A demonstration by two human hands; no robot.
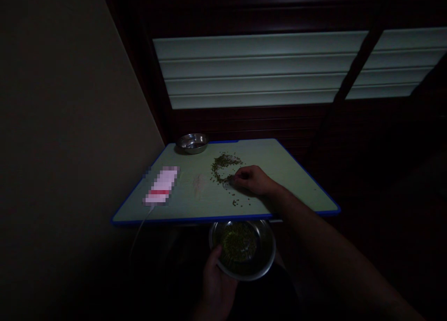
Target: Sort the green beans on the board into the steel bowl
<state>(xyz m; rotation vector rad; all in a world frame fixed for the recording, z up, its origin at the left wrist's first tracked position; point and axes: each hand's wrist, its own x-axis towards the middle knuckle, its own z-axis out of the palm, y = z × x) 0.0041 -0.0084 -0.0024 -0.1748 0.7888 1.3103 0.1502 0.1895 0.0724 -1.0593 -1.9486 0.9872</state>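
Note:
My left hand [219, 283] grips a metal bowl [268, 258] just below the table's near edge, thumb over the rim. Small green beans, like mung beans [239, 239], cover much of the bowl's bottom. On the table, my right hand [253, 180] is closed, its fingertips pinched together at the near side of a loose pile of the same beans [223, 161]. A small pale, see-through patch shows by those fingertips, too dim to name; what they hold is hidden. Several stray beans [236, 202] lie closer to the near edge.
A second metal bowl [193, 144] stands at the table's back left, with something dark in it. A blurred-out phone [162, 186] with a white cable [139, 230] lies on the left. The pale green table [279, 158] has a blue rim. Behind it is a slatted cabinet [251, 71].

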